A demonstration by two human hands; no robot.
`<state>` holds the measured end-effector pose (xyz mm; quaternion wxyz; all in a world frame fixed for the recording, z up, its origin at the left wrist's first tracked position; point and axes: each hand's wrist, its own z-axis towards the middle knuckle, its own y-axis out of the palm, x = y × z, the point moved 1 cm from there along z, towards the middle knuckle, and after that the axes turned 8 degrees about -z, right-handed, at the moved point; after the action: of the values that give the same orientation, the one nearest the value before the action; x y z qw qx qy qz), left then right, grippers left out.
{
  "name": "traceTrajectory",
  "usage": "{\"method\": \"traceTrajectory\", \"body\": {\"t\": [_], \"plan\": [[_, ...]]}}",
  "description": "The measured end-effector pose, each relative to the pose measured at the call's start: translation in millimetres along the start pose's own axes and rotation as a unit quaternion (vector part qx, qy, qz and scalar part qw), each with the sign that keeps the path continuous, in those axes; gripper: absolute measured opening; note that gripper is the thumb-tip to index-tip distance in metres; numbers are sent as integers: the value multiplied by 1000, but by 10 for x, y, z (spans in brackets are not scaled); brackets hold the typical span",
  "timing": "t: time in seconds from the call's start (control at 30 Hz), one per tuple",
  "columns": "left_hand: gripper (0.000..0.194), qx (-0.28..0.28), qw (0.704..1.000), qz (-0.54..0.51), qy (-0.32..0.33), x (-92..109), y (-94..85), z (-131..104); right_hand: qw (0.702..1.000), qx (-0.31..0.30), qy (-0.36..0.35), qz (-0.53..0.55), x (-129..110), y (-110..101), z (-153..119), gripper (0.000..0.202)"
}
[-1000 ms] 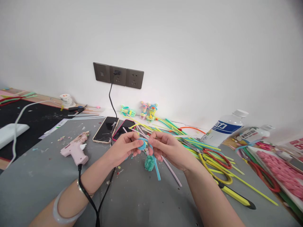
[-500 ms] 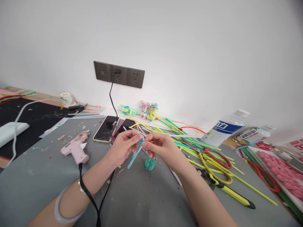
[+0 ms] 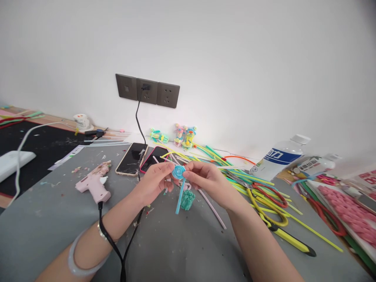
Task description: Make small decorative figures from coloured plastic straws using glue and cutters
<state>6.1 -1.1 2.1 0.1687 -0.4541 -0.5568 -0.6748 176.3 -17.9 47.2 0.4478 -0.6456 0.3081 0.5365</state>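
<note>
A blue strip rolled into a flat coil (image 3: 178, 171) is pinched between both my hands above the grey table mat (image 3: 182, 250). My left hand (image 3: 154, 181) grips the coil's left side and my right hand (image 3: 207, 180) its right side. The strip's loose blue tail (image 3: 179, 199) hangs straight down from the coil. Just below it a small green rolled piece (image 3: 187, 199) lies on the mat.
A pink glue gun (image 3: 93, 183) with a black cord lies at left, two phones (image 3: 132, 158) behind my hands. Many coloured strips (image 3: 235, 172), yellow and red scissors (image 3: 272, 207), a yellow-handled knife (image 3: 293, 242) and a water bottle (image 3: 277, 158) lie at right.
The coil has turned to face the camera and looks wider and flatter. Its loose tail swung from the left to hanging straight down. Both hands stayed in place.
</note>
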Motion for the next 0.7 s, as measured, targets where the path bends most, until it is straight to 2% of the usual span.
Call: {"method": "traceTrajectory", "body": {"t": [0.17, 0.37, 0.53, 0.7], "plan": [[37, -33, 997, 55, -35, 9, -21, -9, 998, -55, -7, -34, 11, -62, -42, 36], [37, -66, 994, 70, -60, 34, -20, -13, 997, -50, 3, -51, 59, -70, -39, 38], [42, -86, 989, 85, -81, 31, -7, -32, 995, -70, 13, -66, 77, -99, -53, 36], [43, -83, 989, 94, -79, 19, -18, -36, 996, -73, 15, -45, 98, -66, -29, 36]]}}
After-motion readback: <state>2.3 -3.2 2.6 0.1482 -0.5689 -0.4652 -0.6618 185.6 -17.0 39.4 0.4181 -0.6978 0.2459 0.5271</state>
